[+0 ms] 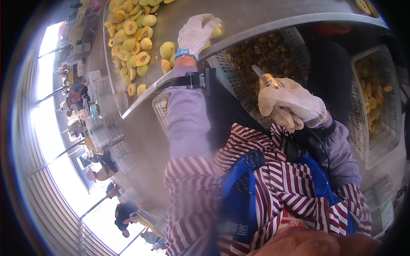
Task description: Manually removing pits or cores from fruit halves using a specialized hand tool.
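My left hand (pixel 196 33), in a white knit glove, reaches over the metal work table (pixel 256 19). Its fingers curl around a yellow-green stone fruit (pixel 217 31), partly hidden by the glove. Beside that wrist lie a few more stone fruits (pixel 167 50), one showing a cut face. In front of my torso, my right hand (pixel 293 100), gloved too, grips a small knife (pixel 271 80) by its light handle. The knife's short metal blade (pixel 258 73) points up and left, above a plastic crate (pixel 235 76) holding brown-orange pits or fruit scraps (pixel 261 52).
Whole and halved stone fruits (pixel 129 44) are heaped at the table's left. A second crate (pixel 362 128) with yellow fruit pieces (pixel 371 96) stands at the right. The table's raised metal rim (pixel 288 20) curves above my knees. Other people and stacked crates (pixel 99 128) appear far left.
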A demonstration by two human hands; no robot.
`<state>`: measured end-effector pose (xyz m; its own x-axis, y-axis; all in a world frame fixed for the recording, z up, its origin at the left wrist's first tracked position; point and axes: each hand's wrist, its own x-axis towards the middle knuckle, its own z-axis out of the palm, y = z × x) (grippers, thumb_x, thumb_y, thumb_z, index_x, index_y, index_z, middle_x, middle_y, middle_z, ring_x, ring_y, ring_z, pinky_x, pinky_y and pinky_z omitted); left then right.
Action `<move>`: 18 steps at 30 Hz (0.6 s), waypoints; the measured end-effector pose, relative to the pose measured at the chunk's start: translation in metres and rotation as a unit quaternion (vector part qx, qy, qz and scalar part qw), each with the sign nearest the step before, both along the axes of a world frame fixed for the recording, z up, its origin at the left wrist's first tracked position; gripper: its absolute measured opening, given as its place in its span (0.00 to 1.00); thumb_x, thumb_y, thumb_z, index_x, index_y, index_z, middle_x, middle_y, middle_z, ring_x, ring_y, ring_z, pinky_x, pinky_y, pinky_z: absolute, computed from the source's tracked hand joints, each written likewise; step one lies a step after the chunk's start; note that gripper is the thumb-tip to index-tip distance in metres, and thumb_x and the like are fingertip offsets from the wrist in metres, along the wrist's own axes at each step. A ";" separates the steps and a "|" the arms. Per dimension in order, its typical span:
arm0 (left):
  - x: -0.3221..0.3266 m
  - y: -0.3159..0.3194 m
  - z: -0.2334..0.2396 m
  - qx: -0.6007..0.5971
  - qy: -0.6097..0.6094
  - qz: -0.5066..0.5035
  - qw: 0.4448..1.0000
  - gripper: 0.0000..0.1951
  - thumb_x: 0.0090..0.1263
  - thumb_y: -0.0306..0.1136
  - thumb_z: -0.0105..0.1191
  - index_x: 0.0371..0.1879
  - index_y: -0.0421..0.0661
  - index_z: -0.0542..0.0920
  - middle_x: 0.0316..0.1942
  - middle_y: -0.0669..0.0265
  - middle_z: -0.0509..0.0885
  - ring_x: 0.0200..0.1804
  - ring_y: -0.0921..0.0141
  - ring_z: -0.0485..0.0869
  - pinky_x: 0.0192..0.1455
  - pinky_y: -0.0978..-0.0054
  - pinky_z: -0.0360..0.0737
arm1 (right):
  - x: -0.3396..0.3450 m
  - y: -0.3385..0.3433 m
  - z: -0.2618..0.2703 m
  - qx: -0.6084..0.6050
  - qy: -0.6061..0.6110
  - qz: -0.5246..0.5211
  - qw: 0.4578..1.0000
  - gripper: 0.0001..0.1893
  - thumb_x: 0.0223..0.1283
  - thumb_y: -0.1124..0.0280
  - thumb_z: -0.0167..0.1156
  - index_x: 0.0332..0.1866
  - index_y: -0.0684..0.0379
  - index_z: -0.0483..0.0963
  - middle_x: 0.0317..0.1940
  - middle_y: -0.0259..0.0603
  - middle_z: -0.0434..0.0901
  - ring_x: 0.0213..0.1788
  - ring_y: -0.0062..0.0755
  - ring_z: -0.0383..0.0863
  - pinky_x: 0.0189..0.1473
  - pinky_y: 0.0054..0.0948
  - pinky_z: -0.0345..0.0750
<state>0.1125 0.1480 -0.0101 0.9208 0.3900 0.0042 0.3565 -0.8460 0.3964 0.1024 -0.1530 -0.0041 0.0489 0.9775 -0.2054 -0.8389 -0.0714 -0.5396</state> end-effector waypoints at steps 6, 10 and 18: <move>0.002 0.000 -0.007 -0.113 -0.060 -0.004 0.992 0.34 0.64 0.59 0.56 0.60 0.44 0.75 0.54 0.55 0.82 0.54 0.60 0.83 0.54 0.65 0.81 | 0.003 0.003 0.020 -0.101 -0.094 -0.046 0.989 0.16 0.69 0.58 0.61 0.37 0.62 0.75 0.14 0.33 0.75 0.09 0.19 0.71 0.11 0.18 0.68; -0.020 -0.054 0.024 -0.574 -0.157 0.027 0.803 0.33 0.73 0.61 0.46 0.60 0.41 0.74 0.51 0.56 0.83 0.51 0.62 0.84 0.44 0.69 0.83 | 0.003 0.004 0.020 -0.034 -0.100 -0.109 0.988 0.15 0.68 0.58 0.63 0.38 0.60 0.75 0.17 0.31 0.76 0.14 0.16 0.74 0.15 0.16 0.69; -0.042 -0.101 0.008 -0.682 -0.138 -0.052 0.716 0.42 0.69 0.70 0.41 0.65 0.41 0.70 0.62 0.45 0.74 0.57 0.49 0.80 0.56 0.52 0.82 | -0.004 0.009 -0.010 0.079 -0.007 -0.209 0.975 0.14 0.70 0.62 0.60 0.48 0.63 0.76 0.30 0.35 0.84 0.29 0.13 0.82 0.32 0.13 0.80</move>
